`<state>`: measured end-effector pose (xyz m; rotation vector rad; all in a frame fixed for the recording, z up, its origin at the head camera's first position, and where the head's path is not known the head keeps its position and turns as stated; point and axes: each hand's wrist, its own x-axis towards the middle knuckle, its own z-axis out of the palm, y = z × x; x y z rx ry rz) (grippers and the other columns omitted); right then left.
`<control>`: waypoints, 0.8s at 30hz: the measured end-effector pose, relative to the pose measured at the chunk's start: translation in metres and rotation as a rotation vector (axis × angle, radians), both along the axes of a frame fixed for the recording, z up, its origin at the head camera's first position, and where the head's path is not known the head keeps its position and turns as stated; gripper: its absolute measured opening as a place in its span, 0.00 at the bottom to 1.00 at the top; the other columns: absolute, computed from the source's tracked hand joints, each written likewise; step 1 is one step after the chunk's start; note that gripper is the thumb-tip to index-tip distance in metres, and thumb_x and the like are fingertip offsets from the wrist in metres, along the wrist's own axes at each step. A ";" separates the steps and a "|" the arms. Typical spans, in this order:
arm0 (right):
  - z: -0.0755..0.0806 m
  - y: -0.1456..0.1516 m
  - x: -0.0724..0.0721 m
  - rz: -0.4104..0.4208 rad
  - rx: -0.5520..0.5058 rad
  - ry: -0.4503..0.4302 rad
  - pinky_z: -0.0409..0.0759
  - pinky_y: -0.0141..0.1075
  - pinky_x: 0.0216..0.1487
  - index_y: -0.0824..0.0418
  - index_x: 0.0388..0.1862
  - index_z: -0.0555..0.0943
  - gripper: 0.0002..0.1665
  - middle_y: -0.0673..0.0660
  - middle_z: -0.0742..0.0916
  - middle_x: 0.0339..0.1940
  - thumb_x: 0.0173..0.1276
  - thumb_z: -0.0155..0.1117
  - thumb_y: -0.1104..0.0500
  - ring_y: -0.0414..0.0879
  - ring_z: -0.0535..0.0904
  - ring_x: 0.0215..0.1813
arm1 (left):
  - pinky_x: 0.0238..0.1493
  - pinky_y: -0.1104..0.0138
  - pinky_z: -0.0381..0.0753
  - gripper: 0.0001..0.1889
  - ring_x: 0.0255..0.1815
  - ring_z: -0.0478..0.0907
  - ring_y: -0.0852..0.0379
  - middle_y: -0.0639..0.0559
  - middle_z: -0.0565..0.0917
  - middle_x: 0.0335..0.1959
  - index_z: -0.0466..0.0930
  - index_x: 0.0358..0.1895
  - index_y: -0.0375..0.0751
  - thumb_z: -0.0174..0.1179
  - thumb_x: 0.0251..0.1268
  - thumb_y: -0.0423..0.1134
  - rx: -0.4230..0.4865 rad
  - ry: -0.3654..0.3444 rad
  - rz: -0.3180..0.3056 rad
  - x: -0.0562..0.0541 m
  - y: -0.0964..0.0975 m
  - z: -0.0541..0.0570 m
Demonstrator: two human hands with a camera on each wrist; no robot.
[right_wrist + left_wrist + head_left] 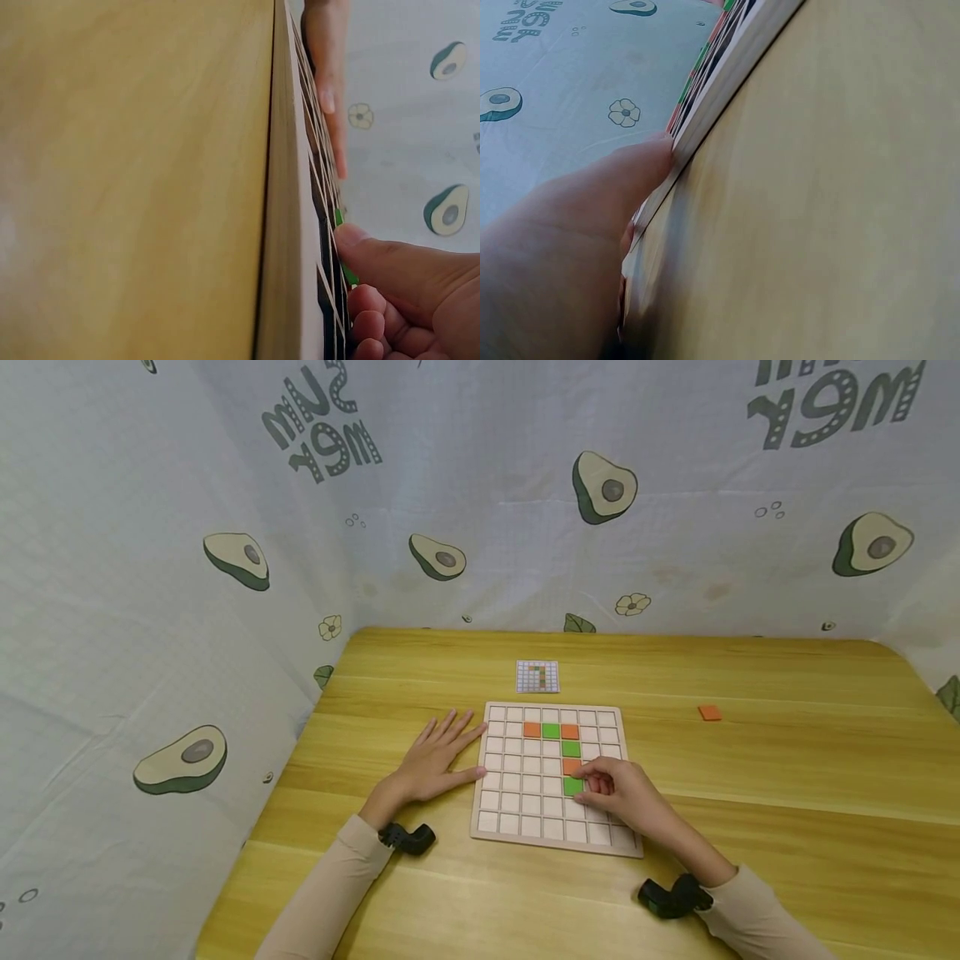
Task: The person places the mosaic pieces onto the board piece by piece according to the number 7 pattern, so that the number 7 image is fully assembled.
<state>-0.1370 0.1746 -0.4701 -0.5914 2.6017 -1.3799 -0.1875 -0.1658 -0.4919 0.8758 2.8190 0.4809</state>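
Observation:
A pale wooden grid board (531, 808) lies on the table. Orange and green square tiles sit in its cells, a short row near the top and a column running down from the row's right end. At the column's lower end, my right hand (626, 793) pinches a green tile (572, 787) between thumb and fingers, right at its cell. In the right wrist view the thumb (382, 259) partly covers this green tile (349, 274). My left hand (435, 760) lies flat with spread fingers, thumb and forefinger against the board's left edge.
A small printed card (537, 677) with a coloured grid pattern lies beyond the board. One loose orange tile (709, 713) is on the wooden table (787, 760) to the right. A white curtain (510, 460) with avocado prints hangs behind and to the left.

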 end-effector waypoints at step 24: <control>0.001 -0.001 0.001 -0.027 -0.019 -0.026 0.65 0.29 0.24 0.70 0.43 0.85 0.14 0.50 0.75 0.24 0.59 0.76 0.67 0.39 0.66 0.25 | 0.77 0.53 0.27 0.40 0.81 0.30 0.51 0.55 0.38 0.83 0.42 0.82 0.63 0.41 0.73 0.70 -0.016 -0.001 0.015 0.000 0.001 -0.001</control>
